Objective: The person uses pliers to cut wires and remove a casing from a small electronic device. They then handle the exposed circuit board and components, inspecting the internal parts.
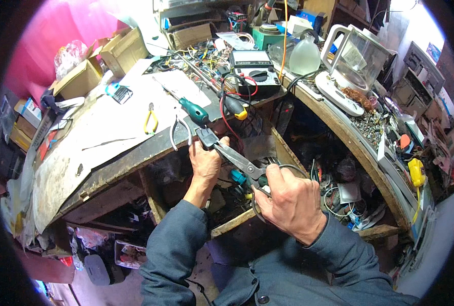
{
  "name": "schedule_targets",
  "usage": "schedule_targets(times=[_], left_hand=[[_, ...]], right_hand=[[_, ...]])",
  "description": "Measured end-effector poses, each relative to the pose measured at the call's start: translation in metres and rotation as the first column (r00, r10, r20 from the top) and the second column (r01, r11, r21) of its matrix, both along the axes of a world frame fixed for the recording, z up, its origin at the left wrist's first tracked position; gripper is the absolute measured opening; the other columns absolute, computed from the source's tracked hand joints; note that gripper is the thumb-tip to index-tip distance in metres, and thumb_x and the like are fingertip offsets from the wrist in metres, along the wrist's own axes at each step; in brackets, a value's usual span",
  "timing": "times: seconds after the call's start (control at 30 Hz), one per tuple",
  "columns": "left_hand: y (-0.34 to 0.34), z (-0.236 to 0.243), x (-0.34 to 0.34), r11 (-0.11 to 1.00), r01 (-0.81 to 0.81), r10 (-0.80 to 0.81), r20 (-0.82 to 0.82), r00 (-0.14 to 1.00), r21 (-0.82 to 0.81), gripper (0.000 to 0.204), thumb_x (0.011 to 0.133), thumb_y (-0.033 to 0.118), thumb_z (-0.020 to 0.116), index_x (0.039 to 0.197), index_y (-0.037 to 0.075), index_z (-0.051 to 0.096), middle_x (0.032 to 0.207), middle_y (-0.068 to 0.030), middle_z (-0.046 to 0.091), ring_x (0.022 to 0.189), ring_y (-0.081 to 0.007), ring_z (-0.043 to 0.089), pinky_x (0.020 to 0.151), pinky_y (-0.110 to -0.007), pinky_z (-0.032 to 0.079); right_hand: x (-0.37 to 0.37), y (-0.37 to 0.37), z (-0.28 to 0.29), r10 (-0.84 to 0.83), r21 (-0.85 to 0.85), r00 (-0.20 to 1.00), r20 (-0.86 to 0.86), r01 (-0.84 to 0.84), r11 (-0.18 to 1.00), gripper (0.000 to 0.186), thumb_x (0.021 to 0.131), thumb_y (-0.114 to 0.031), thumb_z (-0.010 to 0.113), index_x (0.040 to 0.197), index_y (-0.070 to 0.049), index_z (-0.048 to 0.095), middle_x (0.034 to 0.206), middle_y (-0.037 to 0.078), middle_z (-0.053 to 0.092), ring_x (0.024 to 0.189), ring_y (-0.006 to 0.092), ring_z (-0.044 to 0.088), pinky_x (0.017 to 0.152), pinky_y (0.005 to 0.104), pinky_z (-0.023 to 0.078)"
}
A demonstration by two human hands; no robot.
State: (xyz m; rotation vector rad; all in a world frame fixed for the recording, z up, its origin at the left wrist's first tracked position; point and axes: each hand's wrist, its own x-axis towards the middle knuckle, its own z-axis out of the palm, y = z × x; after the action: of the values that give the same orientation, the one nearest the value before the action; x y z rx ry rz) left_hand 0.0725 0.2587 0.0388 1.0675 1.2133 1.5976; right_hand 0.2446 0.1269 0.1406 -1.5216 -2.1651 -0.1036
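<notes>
Pinching a small dark block point(206, 136) in the left hand point(206, 162), toward ten o'clock from centre; clasping scissors point(249, 169) in the right hand point(294, 201), toward four. Could cut the left hand by slipping off the block.

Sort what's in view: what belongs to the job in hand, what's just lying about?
In use, judging by what is held:
Large scissors, in the right hand
Small dark piece, in the left hand

Apparently just lying about:
Green-handled screwdriver
Yellow-handled pliers
Pale-handled pliers
Meter
Clear jug
</notes>
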Motion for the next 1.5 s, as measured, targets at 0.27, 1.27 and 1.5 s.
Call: schedule_targets(times=[0.27,1.27,1.5], left_hand=[[0.001,0.001,-0.004,0.996,0.051,-0.045,-0.076,0.996,0.069,0.028,0.088,0.017,0.079,0.072,0.011,0.056,0.066,0.0037,0.058,0.056,-0.0076,0.052,0.053,-0.028,0.043],[0.0,0.002,0.003,0.995,-0.023,0.041,-0.207,0.977,0.093,0.018,0.082,0.009,0.075,0.077,0.007,0.059,0.07,0.003,0.059,0.063,-0.0082,0.055,0.057,-0.028,0.046],[0.0,0.0,0.005,0.997,-0.032,0.045,-0.21,0.977,0.067,0.016,0.084,0.008,0.074,0.08,0.006,0.059,0.07,0.0018,0.061,0.06,-0.0082,0.056,0.053,-0.028,0.046]], right_hand=[[-0.007,-0.005,-0.001,-0.026,0.004,0.999,0.02,0.026,1.0,0.037,0.079,-0.026,0.08,0.101,-0.003,0.061,0.077,0.012,0.061,0.06,0.0308,0.066,0.052,0.0402,0.052],[-0.004,-0.003,0.001,-0.056,0.1,0.974,0.218,0.035,0.994,0.03,0.086,-0.029,0.073,0.1,-0.006,0.059,0.073,0.007,0.058,0.056,0.0225,0.067,0.048,0.0351,0.054],[0.001,0.005,0.001,-0.034,-0.087,0.981,-0.193,0.017,0.996,0.032,0.083,-0.028,0.078,0.089,-0.006,0.055,0.071,0.017,0.065,0.063,0.039,0.067,0.056,0.0479,0.052]])
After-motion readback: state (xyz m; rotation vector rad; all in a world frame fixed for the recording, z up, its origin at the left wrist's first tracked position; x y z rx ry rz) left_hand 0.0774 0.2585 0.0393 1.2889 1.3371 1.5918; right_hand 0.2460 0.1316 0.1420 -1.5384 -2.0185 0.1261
